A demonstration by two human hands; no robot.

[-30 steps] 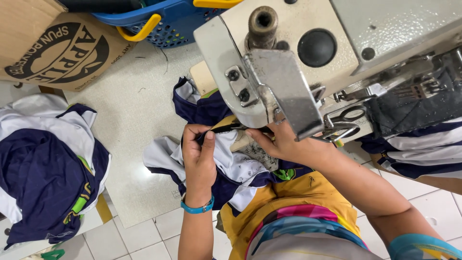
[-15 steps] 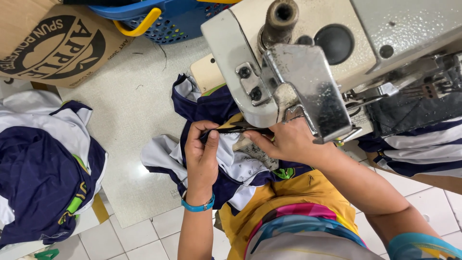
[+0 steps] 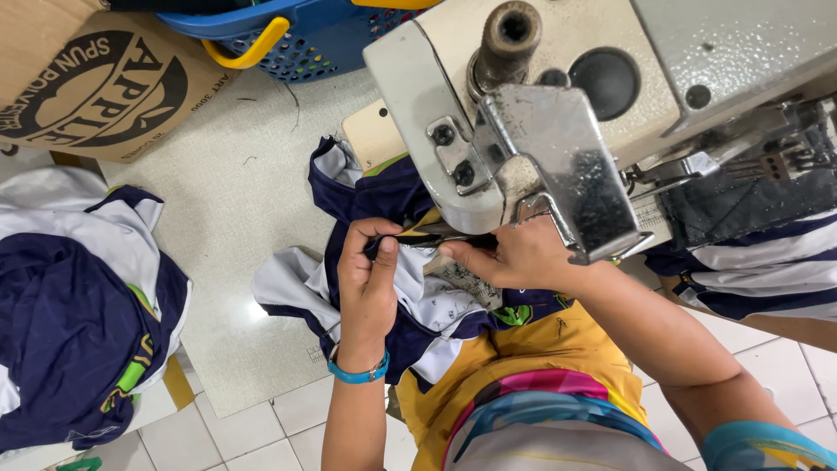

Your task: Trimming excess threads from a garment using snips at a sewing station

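Piles first, far left: heap of navy-and-white garments [image 3: 70, 314] on the floor, cardboard box [image 3: 96, 78] above it, blue basket [image 3: 296, 35] with a yellow handle beside that. None of it moves between frames as far as I see.

Moving right — left hand [image 3: 366, 283], blue wristband [image 3: 357, 373] on the wrist, is closed in a pinch on the edge of the navy-and-white garment [image 3: 410, 314] that lies across the table and the lap. Compared with a second ago, the dark hem strip between the two hands looks shorter and sits closer under the machine — I read that as the fabric being fed in toward the needle area, though the needle itself is hidden.

Right hand [image 3: 514, 257] lies flatter, fingers curled on the same hem, partly tucked under the sewing machine head [image 3: 540, 148]. Both hands sit slightly nearer the machine than before.

Far right: striped navy-and-white fabric [image 3: 767, 270] hangs off the machine bed, unchanged.
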